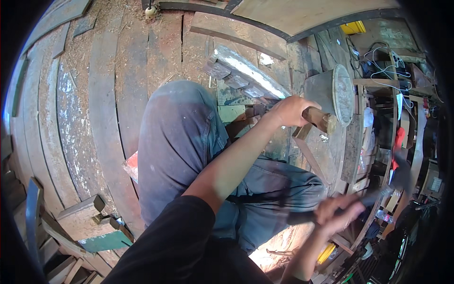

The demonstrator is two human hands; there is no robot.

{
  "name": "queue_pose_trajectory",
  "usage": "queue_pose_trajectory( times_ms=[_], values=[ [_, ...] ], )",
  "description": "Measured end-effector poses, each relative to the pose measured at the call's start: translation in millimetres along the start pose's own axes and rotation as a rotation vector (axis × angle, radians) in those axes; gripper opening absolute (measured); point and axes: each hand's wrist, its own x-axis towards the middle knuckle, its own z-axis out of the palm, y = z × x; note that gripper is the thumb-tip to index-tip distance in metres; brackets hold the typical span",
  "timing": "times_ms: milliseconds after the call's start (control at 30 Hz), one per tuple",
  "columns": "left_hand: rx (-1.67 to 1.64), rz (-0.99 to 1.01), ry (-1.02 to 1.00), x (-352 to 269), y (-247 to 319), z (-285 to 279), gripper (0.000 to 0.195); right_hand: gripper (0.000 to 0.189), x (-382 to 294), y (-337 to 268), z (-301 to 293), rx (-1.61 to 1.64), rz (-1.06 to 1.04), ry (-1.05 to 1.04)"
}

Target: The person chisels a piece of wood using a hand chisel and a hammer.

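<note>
Near the bucket, my left hand is closed around a wooden-handled tool, whose battered butt end sticks out to the right; its far end is hidden. Just beyond that hand a whitish, paint-marked wooden beam lies at a slant, with several dark flat pieces along its side. At the lower right, my right hand grips the handle of a hammer. Both are blurred, and the dark head is too blurred to tell its exact type. My bent legs, in grey trousers, lie between the hands.
A grey bucket lies on its side beside my left hand. A plank rests on the wood floor at the top. Offcuts are piled at lower left. A cluttered rack with cables stands at the right.
</note>
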Motion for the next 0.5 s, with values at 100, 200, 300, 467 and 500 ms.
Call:
queue_pose_trajectory(
  times_ms=[100,200,300,467,500],
  values=[
    [0.054,-0.001,0.030,-7,-8,1,0.057,0.045,-3,31,32,-0.052,0.459,-0.013],
    [0.043,0.014,0.016,-1,-10,3,0.056,0.046,3,8,9,0.116,0.323,-0.114],
    [0.006,-0.037,-0.019,-2,-8,0,0.056,0.046,8,-16,5,0.216,-0.006,-0.184],
    [0.043,0.079,0.092,5,-15,10,0.053,0.051,6,14,10,0.079,0.002,0.002],
    [0.048,0.071,0.086,3,-14,10,0.053,0.051,-1,18,35,-0.193,0.252,0.134]
  ],
)
